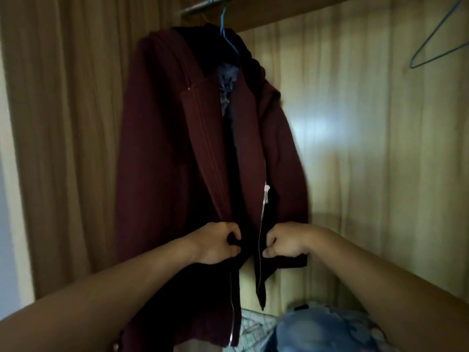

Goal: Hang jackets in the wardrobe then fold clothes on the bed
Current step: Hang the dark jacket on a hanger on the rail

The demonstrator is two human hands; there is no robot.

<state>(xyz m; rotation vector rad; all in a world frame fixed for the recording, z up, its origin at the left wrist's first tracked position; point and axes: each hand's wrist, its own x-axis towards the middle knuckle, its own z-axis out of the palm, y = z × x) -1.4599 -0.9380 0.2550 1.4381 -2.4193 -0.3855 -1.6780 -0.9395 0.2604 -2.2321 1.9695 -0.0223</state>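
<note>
Inside the wardrobe (355, 148), the jacket (172, 153) hangs on a blue hanger (224, 31) hooked over the rail (200, 5) at 12 o'clock. The jacket fills the middle of the view. At about 6 o'clock from its collar, the left hand (215, 243) pinches the left front edge, fingers curled tight round the cloth. The right hand (285, 241) grips the right front edge the same way, just beside the zip (260, 245). The two fronts are held slightly apart.

The jacket looks like thick, soft maroon cloth with some weight, so it will likely sag and swing on the thin hanger rather than hold its shape. The front edges by the zip are probably the firmest place to hold it. A hard downward pull could tip it off the hanger.

The hanger's shoulders are hidden under the dark collar, so whether it sits level cannot be told. The zip slider is not clear. The lining is dark and blurred. A spare hanger (431, 36) at 2 o'clock is cut off by the edge, and the blue clothes (317, 331) at 5 o'clock are too blurred to identify.
</note>
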